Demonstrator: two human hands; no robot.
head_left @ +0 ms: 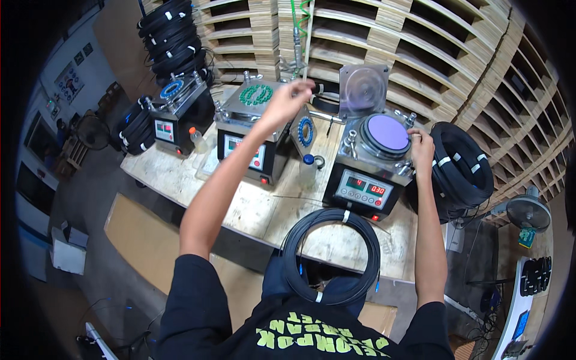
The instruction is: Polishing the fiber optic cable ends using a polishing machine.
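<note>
In the head view, the left hand (289, 107) is raised at upper centre, beside the middle machine (243, 159), its fingers bent toward the thumb; whether they pinch anything I cannot tell. The right hand (422, 147), right of centre, has its curled fingertips at the edge of a flat, matte purple disc (388, 132); whether they grip it or only touch it I cannot tell. The disc lies on the round top of the right machine (366, 189), a dark box with a shiny metal upper part and a lit panel. Behind it stands a square, translucent lid (364, 90), tilted up.

The middle machine bears a green ring (255, 94) of small pieces; a blue ring (305, 131) stands at its right side. 2 bottles, 1 orange-capped (196, 140) and 1 blue-capped (308, 173), stand on the pale wooden table (288, 207). At lower centre is a smooth black cable coil (290, 258) with white bands. Slatted, rough wooden pallets (384, 36) fill the upper right.
</note>
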